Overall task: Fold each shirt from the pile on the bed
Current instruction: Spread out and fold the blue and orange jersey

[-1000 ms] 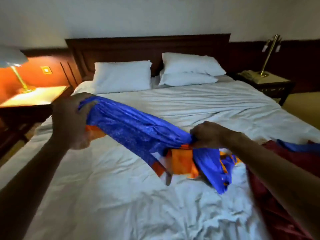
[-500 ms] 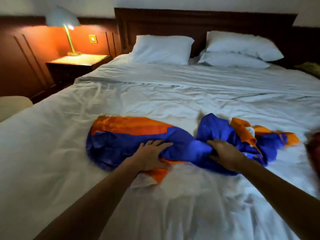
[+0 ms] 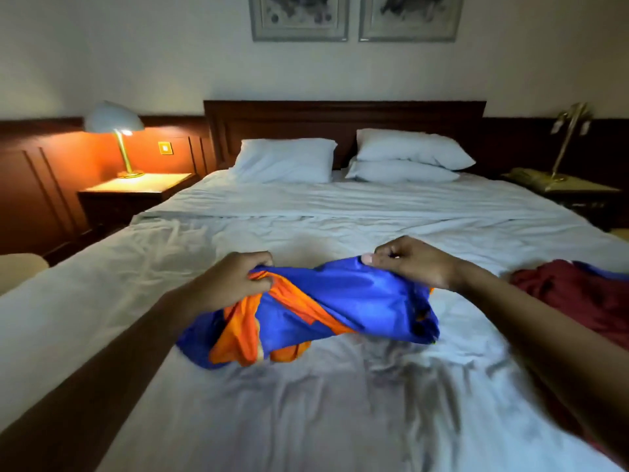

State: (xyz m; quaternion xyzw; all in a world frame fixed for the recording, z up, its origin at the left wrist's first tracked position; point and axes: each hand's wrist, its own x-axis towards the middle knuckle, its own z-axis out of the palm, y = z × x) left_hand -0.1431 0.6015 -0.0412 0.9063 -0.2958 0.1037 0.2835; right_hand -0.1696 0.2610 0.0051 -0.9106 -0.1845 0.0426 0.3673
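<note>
The left hand (image 3: 231, 281) grips the orange-trimmed end of the blue and orange shirt (image 3: 347, 301), with the fingers (image 3: 260, 259) curled around bunched cloth. The right hand (image 3: 417, 264) pinches the blue upper edge between thumb and curled fingers. The shirt hangs crumpled between both hands over the middle of the bed (image 3: 306, 403), and a dark red garment (image 3: 575, 294) lies to the right.
</note>
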